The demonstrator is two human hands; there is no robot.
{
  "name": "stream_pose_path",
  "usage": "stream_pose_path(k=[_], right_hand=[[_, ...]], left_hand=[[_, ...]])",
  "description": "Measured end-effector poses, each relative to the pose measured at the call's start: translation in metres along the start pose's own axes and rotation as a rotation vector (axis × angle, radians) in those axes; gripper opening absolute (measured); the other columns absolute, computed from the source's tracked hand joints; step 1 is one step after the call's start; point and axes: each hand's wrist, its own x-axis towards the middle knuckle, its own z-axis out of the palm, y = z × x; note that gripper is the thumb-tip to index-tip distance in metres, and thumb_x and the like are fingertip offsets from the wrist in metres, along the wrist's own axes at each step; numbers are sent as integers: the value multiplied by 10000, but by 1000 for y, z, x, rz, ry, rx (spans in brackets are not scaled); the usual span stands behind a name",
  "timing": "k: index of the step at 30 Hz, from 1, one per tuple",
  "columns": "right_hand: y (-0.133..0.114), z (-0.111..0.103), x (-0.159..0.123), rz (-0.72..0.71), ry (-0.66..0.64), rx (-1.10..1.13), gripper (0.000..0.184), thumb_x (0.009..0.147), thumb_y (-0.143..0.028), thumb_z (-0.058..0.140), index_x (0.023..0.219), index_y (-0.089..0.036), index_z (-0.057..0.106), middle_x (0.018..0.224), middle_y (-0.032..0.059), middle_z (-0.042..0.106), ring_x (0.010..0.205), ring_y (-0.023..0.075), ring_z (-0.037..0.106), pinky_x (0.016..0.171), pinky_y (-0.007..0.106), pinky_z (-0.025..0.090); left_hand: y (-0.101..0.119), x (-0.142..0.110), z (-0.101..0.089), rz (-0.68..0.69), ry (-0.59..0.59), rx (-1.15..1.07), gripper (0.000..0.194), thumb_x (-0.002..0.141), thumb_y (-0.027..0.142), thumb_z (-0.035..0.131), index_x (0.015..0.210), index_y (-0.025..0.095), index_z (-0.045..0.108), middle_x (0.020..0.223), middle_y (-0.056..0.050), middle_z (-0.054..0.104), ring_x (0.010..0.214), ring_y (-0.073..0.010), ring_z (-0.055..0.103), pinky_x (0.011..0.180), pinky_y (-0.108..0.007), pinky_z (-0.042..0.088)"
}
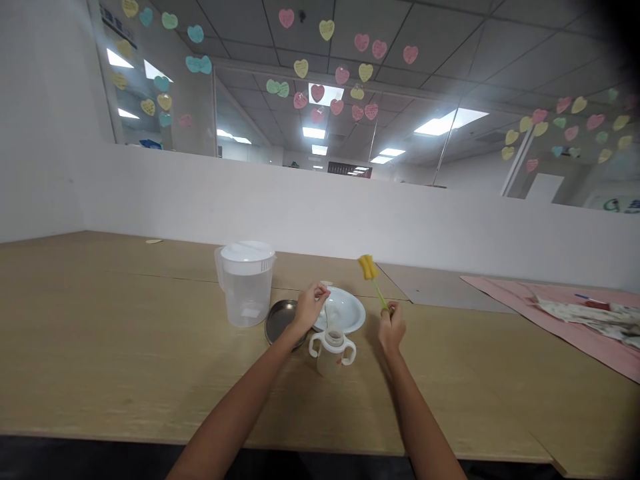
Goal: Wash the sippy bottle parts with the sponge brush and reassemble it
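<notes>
My right hand (pixel 391 328) is closed around the green handle of a sponge bottle brush (pixel 369 268), its yellow head held up above the table. My left hand (pixel 311 305) is pinched over the edge of a white bowl (pixel 356 311). From its fingertips a thin, wire-like stick (pixel 327 316) seems to hang toward the baby bottle; its ends are unclear. Between my forearms the clear baby bottle (pixel 330 361), with two white handles, stands upright and uncapped. Something pale and clear lies in the bowl. A round dark metal dish (pixel 281 321) sits partly behind my left wrist.
A clear plastic pitcher (pixel 248 293) with a white lid stands left of the dish. At the right lies a pink cloth (pixel 520 310) with patterned fabric (pixel 585 313) on it, beside a grey sheet (pixel 440 288). A white wall with windows rises behind the wooden table (pixel 125 360).
</notes>
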Motion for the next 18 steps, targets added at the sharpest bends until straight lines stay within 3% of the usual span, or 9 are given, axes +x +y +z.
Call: stream_pose_path(k=[7,13,18], right_hand=[[-7,-5,-14,-307,-110,105,262,727,-294,301,704,-170,530,567,11,508,549,142,462,569,226,329],[-6,-4,-13,-393,-106,38,259,725,-296,294,569,-185,469,474,-16,401,479,116,392,517,224,280],[-3,-4,-13,-439,-108,-103,238,707,-264,298,520,-192,428,471,-4,405,486,116,382,524,231,274]], left_hand=[[9,-8,-4,-16,77,-251,131,756,260,537,850,172,511,862,-63,668,845,-166,626,746,-279,462],[13,-19,-6,-24,70,-214,103,759,232,521,846,180,537,879,-56,657,845,-154,613,730,-258,458],[15,-22,-5,-25,69,-221,160,768,284,511,868,170,562,866,-57,658,839,-157,602,733,-257,444]])
